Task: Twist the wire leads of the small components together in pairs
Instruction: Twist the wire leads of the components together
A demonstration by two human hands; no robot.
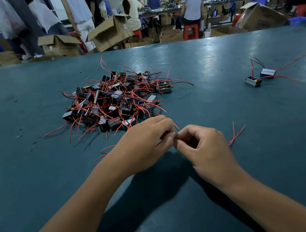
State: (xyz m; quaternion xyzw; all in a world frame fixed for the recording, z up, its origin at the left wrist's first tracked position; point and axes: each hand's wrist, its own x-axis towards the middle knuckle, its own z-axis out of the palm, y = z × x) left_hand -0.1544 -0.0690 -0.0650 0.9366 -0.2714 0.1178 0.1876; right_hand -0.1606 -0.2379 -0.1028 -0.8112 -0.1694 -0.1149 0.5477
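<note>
Your hands: you've got both right in front of you, fingertips meeting. Your left hand [147, 141] and right hand [201, 144] are each curled in a tight pinch on thin red wire leads [176, 126], with a short red end poking up just above where your fingers touch.

What you're holding: honestly can't see the component bodies from here, your fingers cover them. Loose red ends stick out to the left [105, 152] and to the right [235, 135] of your hands and trail onto the table [42, 185], so my guess is you're mid-twist on one pair.

Twist itself: hidden behind your knuckles, so I can't tell how many turns are in or whether it's tight yet.

Still to do: the big pile [116, 101] just past your left hand. Dozens of little dark blocks with red and some black leads sticking out every which way, all tangled. Nothing in there reads as paired up.

Done so far: looks like just the two components [260, 77] sitting well apart on the far right of the table, side by side with their leads meeting above them. I'd call that one finished pair.

Progress: very early. One pair set aside, one in your fingers, nearly the whole heap left.

Background: open cardboard boxes [108, 33] and other people working at benches past the table edge.
</note>
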